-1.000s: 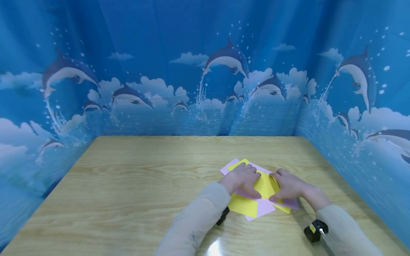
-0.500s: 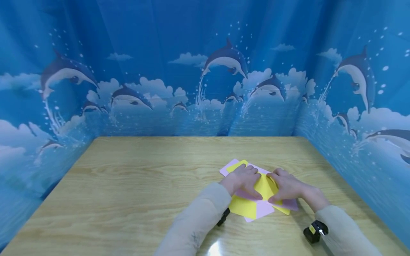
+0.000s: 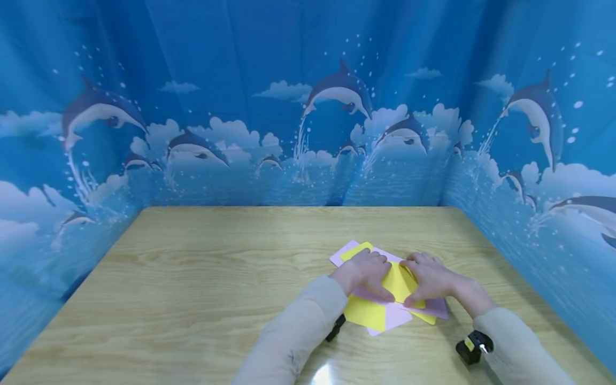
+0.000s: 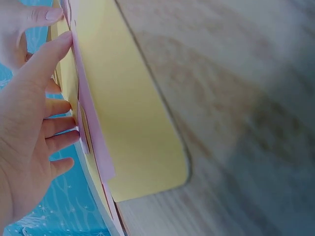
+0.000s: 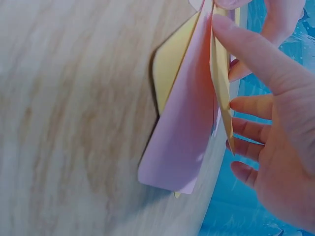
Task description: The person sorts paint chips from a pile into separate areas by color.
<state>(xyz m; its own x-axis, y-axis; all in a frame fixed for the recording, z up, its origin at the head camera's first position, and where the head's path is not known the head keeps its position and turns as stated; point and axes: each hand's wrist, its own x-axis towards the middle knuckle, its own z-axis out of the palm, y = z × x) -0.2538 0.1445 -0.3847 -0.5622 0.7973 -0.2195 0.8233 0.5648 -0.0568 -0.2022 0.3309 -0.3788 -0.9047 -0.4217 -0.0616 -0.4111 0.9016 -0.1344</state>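
Note:
Several yellow and pink cards with rounded corners lie fanned over one another on the table; a yellow card [image 3: 396, 278] is bent up in a ridge on top. My left hand [image 3: 369, 272] rests on the left part of the pile, fingers stretched over the cards and thumb toward the near side. My right hand [image 3: 432, 278] holds the raised right end of the top yellow card [image 5: 220, 73] between thumb and fingers. In the left wrist view another yellow card [image 4: 125, 118] sticks out past a pink card [image 4: 94, 120]. The cards beneath my palms are hidden.
The pile lies right of the middle of the wooden table [image 3: 192, 289]. A blue curtain [image 3: 240, 107] printed with dolphins stands along the back and both sides. Black wrist cameras show under the sleeves, the right one [image 3: 474, 347] low over the table.
My right hand and the raised end of the yellow card have shifted very slightly left. My left hand stays almost in place, and the pile keeps its layout.

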